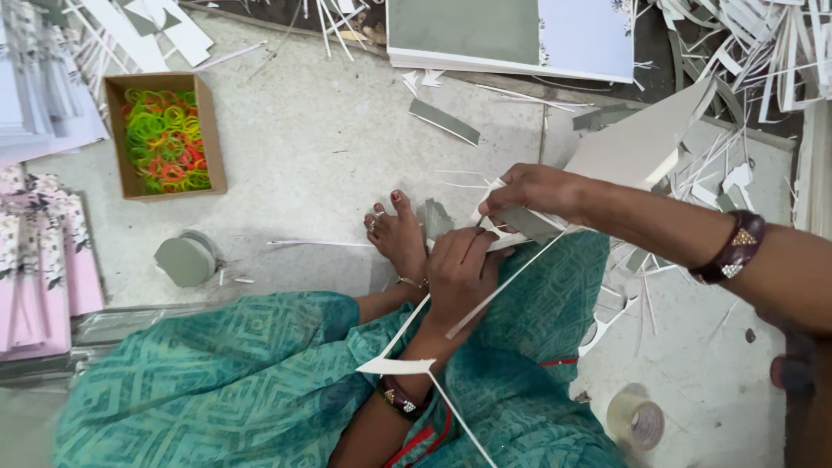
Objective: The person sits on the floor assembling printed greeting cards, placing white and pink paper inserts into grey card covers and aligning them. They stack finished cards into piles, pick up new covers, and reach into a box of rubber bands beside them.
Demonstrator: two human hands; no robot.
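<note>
Near the middle of the view, the left hand point(459, 270) is curled shut around thin white paper strips point(498, 290) that trail toward 7 o'clock across the green patterned cloth point(243, 381). At its 1 o'clock, the right hand point(533, 192) pinches a folded grey-and-white card sheet point(637, 143), which fans out toward 2 o'clock. A cardboard box of coloured rubber bands point(163, 139) sits at 10 o'clock, and a tape roll point(637, 422) at 5 o'clock.
</note>
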